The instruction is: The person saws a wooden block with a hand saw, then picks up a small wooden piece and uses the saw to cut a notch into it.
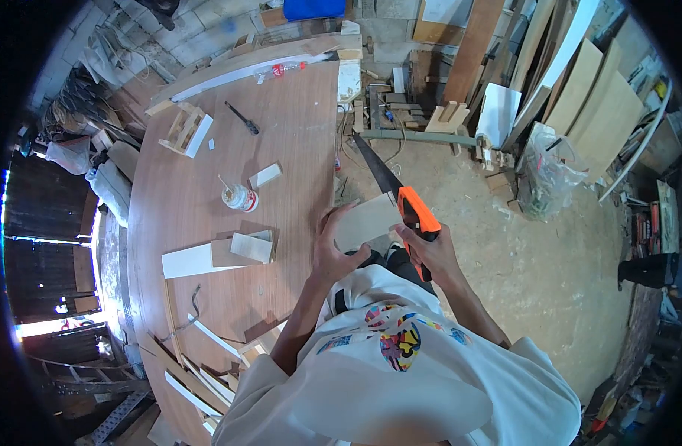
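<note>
My left hand (333,249) grips a pale rectangular board (367,223) by its left side, at the right edge of the wooden table. In my right hand (430,253) is a hand saw (415,212) with an orange and black handle, held beside the board's right end. The saw's dark blade points up and to the left, past the board's far corner. The right thumb lies close to the board's edge; whether it presses on it I cannot tell.
On the table (296,149) lie a screwdriver (242,119), an open jar (239,198), a small white block (265,175), stacked wood pieces (192,260) and a small wooden frame (186,131). Strips lie near the left front. Boards (593,97) and a plastic bag (549,178) stand at the right.
</note>
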Demonstrator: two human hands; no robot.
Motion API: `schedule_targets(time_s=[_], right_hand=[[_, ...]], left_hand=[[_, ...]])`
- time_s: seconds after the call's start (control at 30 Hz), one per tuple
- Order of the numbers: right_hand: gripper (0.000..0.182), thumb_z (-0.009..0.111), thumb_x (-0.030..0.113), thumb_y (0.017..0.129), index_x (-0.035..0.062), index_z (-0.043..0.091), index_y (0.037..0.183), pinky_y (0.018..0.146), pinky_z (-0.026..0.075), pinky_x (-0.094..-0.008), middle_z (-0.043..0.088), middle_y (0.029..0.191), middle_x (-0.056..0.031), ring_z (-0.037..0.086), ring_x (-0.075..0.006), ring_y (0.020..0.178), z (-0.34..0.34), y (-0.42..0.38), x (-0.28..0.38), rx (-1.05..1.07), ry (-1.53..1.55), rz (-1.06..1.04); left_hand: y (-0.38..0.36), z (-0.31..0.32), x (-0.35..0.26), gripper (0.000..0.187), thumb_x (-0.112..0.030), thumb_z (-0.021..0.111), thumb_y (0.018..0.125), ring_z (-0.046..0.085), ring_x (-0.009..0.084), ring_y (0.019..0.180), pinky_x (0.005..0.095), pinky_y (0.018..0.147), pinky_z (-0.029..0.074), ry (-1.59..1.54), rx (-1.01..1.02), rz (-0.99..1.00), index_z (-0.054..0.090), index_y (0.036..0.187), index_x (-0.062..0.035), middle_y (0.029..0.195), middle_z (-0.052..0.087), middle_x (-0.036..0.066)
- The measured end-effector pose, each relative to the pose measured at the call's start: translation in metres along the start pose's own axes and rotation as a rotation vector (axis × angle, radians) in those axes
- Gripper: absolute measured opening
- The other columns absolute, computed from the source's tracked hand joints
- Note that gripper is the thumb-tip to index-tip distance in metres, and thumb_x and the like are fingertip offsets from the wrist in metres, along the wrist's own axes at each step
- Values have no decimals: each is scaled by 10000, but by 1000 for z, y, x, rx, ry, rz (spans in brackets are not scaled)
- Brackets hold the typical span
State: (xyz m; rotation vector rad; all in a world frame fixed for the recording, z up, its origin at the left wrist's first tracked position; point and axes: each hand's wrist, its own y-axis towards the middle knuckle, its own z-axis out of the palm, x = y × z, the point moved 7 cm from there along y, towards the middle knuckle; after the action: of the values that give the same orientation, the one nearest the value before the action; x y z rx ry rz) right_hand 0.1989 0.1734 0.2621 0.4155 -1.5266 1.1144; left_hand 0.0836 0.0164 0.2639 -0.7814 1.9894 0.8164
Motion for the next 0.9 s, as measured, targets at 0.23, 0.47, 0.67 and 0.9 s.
schedule_targets(time_s=[0.23,0.47,0.67,0.9], right_hand=[[291,738,235,799,12,588,910,380,296,-214,479,601,37,386,-39,431,3,-1,-3,32,-50,-33],[259,738,247,800,54,569,767,383,287,-215,460,556,51,384,-35,431,7,-3,-9,48,-67,9],[255,738,242,798,42,580,788,380,286,-221,467,561,48,382,-37,426,9,-2,-13,39,-108,8],[256,743,232,792,32,585,814,370,269,-228,474,567,45,377,-37,421,12,-4,-19,40,-88,36]], left_hand=[[4,-2,1,656,-88,681,575,439,287,1133,398,977,378,-37,21,8,515,1208,-67,1152,481,131],[5,-5,5,639,-82,673,564,428,301,1146,408,996,351,-48,50,-5,523,1185,-66,1148,481,131],[1,-6,10,636,-74,667,564,426,300,1147,413,1001,346,-41,44,-10,523,1183,-65,1151,465,128],[-2,-5,12,624,-48,660,558,429,301,1136,410,991,350,-69,45,-15,527,1168,-64,1139,452,127]])
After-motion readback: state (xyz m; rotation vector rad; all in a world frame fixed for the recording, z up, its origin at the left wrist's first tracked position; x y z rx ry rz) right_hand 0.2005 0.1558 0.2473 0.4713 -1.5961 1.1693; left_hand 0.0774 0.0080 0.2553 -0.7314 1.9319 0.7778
